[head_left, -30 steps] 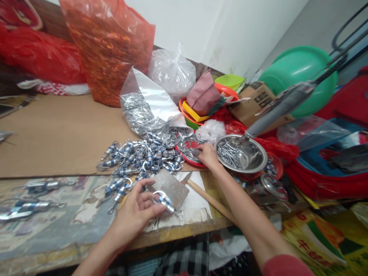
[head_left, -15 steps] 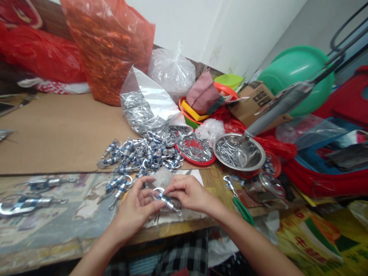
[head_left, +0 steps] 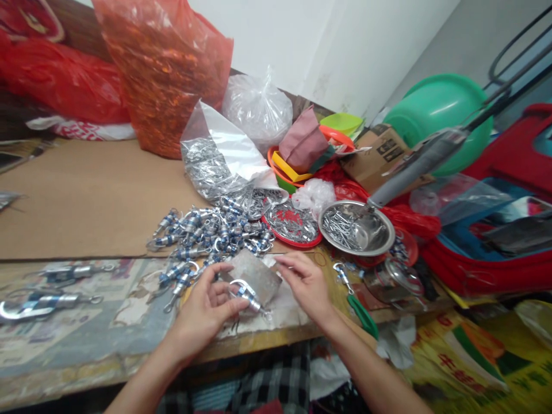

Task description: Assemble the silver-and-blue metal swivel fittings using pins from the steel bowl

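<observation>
My left hand [head_left: 215,299] is closed around a small hook fitting [head_left: 249,296], silver metal with blue bands, a curved hook and a small eye at its lower end. Beneath the fitting sits a flat grey metal block [head_left: 259,270] on the bench. Just right of the block is my right hand [head_left: 307,283], its fingers loosely stretched and apart from the fitting; I see nothing in them. A heap of similar hook fittings [head_left: 211,233] lies beyond my hands, with more such pieces on the left of the bench.
A steel bowl [head_left: 371,227] holds metal pins, beside a red plate [head_left: 317,241] of small metal parts. Green-handled tool [head_left: 363,316] lies at right. Behind stand an orange bag [head_left: 168,75], a clear bag of parts [head_left: 207,167] and a green basin [head_left: 448,109].
My right hand has let go of the hook fitting and moved right, uncovering the metal block. My left hand stays in place with the fitting.
</observation>
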Action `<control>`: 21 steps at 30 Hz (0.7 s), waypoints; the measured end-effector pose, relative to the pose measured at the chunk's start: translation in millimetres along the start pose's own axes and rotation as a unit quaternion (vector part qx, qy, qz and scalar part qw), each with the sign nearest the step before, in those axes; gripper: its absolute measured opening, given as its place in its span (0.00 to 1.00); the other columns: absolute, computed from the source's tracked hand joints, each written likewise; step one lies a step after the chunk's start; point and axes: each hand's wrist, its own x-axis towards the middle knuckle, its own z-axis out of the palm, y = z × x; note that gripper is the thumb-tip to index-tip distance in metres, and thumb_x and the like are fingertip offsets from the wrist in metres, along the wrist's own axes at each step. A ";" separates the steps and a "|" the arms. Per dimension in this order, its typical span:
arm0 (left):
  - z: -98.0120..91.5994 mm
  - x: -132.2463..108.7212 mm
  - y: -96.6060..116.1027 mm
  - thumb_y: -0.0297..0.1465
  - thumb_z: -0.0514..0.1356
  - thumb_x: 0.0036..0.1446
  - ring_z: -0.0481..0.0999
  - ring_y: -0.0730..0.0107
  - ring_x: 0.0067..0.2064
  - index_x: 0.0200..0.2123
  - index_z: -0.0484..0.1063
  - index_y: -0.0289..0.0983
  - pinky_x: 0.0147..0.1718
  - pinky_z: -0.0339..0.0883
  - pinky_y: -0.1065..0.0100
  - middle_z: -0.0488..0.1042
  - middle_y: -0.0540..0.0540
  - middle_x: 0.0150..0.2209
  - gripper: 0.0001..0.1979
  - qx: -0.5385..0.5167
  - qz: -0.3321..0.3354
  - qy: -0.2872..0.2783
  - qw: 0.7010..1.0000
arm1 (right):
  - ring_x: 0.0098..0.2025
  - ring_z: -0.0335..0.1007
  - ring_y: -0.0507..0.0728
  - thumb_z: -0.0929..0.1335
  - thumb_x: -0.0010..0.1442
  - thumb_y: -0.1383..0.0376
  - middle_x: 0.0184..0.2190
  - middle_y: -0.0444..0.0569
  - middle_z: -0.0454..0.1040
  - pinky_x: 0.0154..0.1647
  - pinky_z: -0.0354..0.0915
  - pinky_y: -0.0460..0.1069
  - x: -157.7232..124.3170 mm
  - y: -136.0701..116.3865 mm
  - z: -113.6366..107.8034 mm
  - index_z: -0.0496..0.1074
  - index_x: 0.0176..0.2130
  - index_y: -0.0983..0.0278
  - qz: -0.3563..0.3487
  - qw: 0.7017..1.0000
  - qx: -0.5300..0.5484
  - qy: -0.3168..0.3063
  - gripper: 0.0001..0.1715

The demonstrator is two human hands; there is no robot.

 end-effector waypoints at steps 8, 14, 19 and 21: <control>-0.1 1.6 -0.5 0.29 0.65 0.40 0.75 0.70 0.29 0.44 0.54 0.41 0.26 0.66 0.71 0.70 0.55 0.28 0.28 0.004 -0.005 0.019 1.000 | 0.37 0.68 0.57 0.62 0.56 0.64 0.34 0.50 0.69 0.37 0.64 0.51 -45.2 48.4 -41.3 0.68 0.41 0.65 0.107 0.953 -0.255 -0.123 0.13; -1.0 4.4 -5.4 0.29 0.66 0.39 0.75 0.69 0.31 0.44 0.55 0.41 0.30 0.67 0.69 0.72 0.54 0.28 0.29 -0.005 0.003 0.021 1.000 | 0.44 0.66 0.55 0.63 0.56 0.68 0.43 0.49 0.69 0.44 0.63 0.49 -39.8 -5.0 -49.1 0.63 0.50 0.61 -0.050 0.987 -0.153 0.011 0.20; -1.7 3.8 -4.8 0.29 0.66 0.38 0.75 0.71 0.30 0.44 0.55 0.40 0.31 0.67 0.69 0.73 0.54 0.27 0.29 -0.005 0.011 0.027 1.000 | 0.38 0.69 0.54 0.59 0.56 0.76 0.40 0.49 0.71 0.37 0.66 0.47 -47.8 -25.5 -39.2 0.55 0.57 0.58 -0.156 0.966 -0.192 -0.073 0.31; -2.3 3.5 -4.7 0.28 0.66 0.38 0.75 0.72 0.29 0.44 0.55 0.40 0.31 0.67 0.70 0.73 0.54 0.26 0.29 -0.006 0.012 0.024 1.000 | 0.35 0.69 0.54 0.58 0.56 0.76 0.38 0.49 0.72 0.33 0.67 0.48 -53.5 -21.6 -33.2 0.56 0.56 0.58 -0.130 0.959 -0.227 -0.112 0.30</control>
